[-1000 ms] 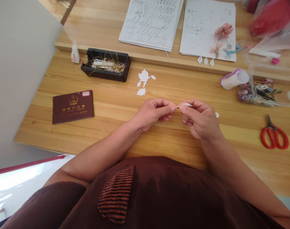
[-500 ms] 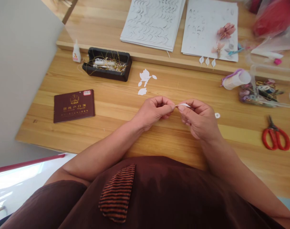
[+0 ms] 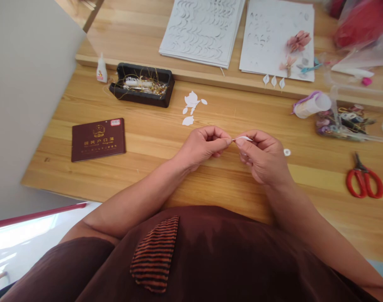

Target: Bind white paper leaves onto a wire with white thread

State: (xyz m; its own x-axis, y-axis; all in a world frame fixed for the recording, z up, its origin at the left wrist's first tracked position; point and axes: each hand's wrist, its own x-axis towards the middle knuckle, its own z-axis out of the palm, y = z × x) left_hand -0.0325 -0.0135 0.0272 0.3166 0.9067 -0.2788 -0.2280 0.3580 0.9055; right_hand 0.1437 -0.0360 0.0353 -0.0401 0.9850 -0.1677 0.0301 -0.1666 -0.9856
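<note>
My right hand (image 3: pixel 263 157) pinches a small white paper leaf (image 3: pixel 243 138) between thumb and forefinger. From its left end a thin stem, perhaps wire, runs to the fingertips of my left hand (image 3: pixel 207 146), which are pinched on it. The fingertips of the two hands almost meet above the wooden table (image 3: pixel 153 138). Beyond them lie several loose white paper cutouts (image 3: pixel 191 99). Three similar white leaves (image 3: pixel 274 81) with thin stems rest at the edge of the raised board. A small white ring (image 3: pixel 287 152) sits just right of my right hand.
Red-handled scissors (image 3: pixel 364 178) lie at right, below a clear box (image 3: pixel 345 121) of thread spools and a white cup (image 3: pixel 314 105). At left are a maroon booklet (image 3: pixel 98 140), a black tray (image 3: pixel 141 98) of wires and a glue bottle (image 3: pixel 101 70). Cut paper sheets (image 3: pixel 200 33) lie behind.
Both hands stay in nearly the same place, still pinching the leaf and its stem. The view has shifted very slightly; nothing else has visibly moved.
</note>
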